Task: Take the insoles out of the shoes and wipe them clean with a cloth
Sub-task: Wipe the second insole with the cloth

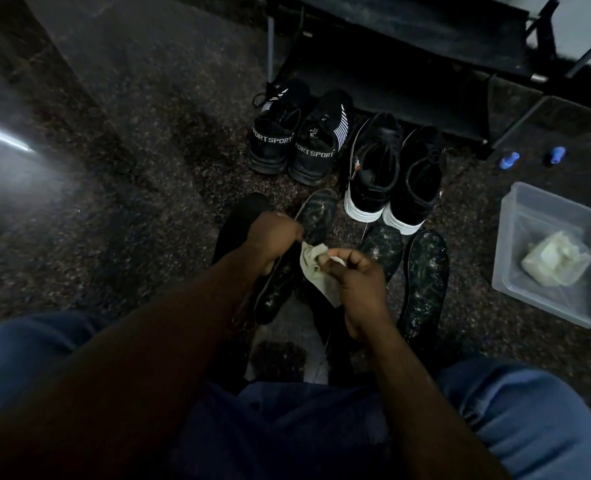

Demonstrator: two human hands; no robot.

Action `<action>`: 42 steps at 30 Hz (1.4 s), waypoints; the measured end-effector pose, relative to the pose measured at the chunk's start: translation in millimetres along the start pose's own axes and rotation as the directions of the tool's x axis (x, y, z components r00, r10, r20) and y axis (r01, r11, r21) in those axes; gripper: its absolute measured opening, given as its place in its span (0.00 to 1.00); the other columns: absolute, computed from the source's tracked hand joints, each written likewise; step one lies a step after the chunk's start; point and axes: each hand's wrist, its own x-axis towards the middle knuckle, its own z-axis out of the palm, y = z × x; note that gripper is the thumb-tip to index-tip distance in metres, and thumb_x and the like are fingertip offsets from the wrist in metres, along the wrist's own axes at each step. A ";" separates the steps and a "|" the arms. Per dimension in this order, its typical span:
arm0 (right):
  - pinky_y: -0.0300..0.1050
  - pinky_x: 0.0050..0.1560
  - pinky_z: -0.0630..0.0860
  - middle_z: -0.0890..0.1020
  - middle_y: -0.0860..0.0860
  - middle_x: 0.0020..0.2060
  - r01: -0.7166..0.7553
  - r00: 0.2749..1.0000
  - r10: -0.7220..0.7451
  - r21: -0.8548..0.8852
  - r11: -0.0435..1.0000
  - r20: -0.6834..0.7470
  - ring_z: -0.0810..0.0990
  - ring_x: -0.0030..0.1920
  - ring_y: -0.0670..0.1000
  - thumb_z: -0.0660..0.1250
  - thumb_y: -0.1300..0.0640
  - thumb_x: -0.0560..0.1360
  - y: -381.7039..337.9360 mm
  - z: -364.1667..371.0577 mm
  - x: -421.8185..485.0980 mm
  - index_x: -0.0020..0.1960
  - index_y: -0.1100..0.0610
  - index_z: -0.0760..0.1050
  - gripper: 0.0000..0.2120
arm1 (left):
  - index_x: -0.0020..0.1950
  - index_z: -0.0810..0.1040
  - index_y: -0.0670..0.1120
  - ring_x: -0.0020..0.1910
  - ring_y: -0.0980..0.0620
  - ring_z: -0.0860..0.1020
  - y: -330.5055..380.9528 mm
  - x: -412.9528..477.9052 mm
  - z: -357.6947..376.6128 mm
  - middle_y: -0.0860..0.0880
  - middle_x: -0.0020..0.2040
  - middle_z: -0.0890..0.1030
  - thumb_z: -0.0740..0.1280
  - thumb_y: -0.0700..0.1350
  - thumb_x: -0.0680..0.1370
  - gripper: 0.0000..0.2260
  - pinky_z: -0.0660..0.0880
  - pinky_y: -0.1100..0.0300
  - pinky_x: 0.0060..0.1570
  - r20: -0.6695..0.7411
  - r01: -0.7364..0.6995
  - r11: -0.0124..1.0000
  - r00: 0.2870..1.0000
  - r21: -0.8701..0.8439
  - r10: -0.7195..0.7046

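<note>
Pale cloth point(316, 273) pinched by right hand point(356, 277); left hand point(275, 237) curled, hold hidden, overlapping one of four insoles point(425, 271). Four shoes point(373, 168), clear tub point(514, 233), two blue bits point(508, 160).

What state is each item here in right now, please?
Cloth: held up by both hands.
Left hand: grips cloth.
Right hand: pinches cloth.
Speckled insoles: out, dusty, on floor.
SPORT sneakers: upright, side by side.
White-soled sneakers: upright, side by side.
Plastic tub: lidless, holds a pale wad.
</note>
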 end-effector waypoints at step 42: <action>0.48 0.58 0.78 0.88 0.50 0.51 0.305 0.952 -0.301 -0.075 0.949 0.065 0.85 0.56 0.51 0.63 0.70 0.78 -98.7 -5.6 -65.6 0.48 0.54 0.87 0.17 | 0.60 0.80 0.35 0.39 0.42 0.79 10.1 -88.0 -70.9 0.36 0.50 0.80 0.59 0.34 0.73 0.18 0.79 0.53 0.44 0.293 0.068 0.789 0.945 -0.611 0.146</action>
